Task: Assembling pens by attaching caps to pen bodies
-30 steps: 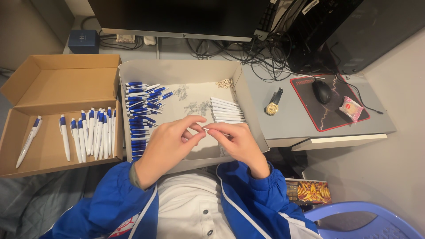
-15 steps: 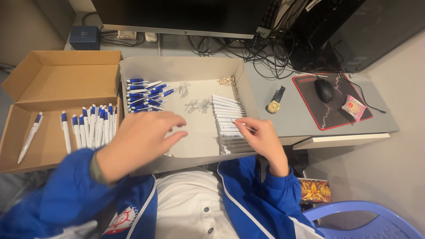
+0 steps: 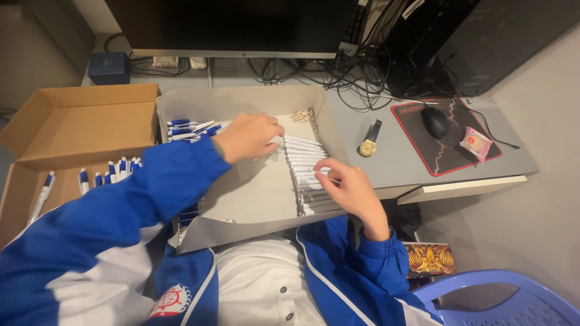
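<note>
Left hand: the left hand (image 3: 249, 136) is reaching across the grey tray (image 3: 254, 193) toward its far middle, fingers curled down over a small scatter of springs (image 3: 275, 154); I cannot tell whether anything is pinched yet, the knuckles are hiding the tips.

Right hand: the right hand (image 3: 350, 190) is lying on the row of white pen barrels (image 3: 308, 175), fingertips pressing on one near the middle of the stack, thumb tucked at its side; fingers are loosely bent, closing on that barrel rather than clamped.

Barrels: they are lined up side by side along the tray's right wall, likely so one can be slid off without disturbing the rest.

Blue parts: blue pen pieces (image 3: 184, 128) are bunched at the tray's left side, just beside the left sleeve (image 3: 151, 199), well apart from the barrels.

Small bits: a little heap of pale parts (image 3: 302, 115) is sitting at the tray's far edge, just beyond the left hand.

Cardboard box: the cardboard box (image 3: 78, 130) to the left is holding finished blue-and-white pens (image 3: 109, 172) in a row, near the left arm.

Desk: a wristwatch (image 3: 368, 140), a mouse (image 3: 434, 122) on its pad, all apart from both hands.
</note>
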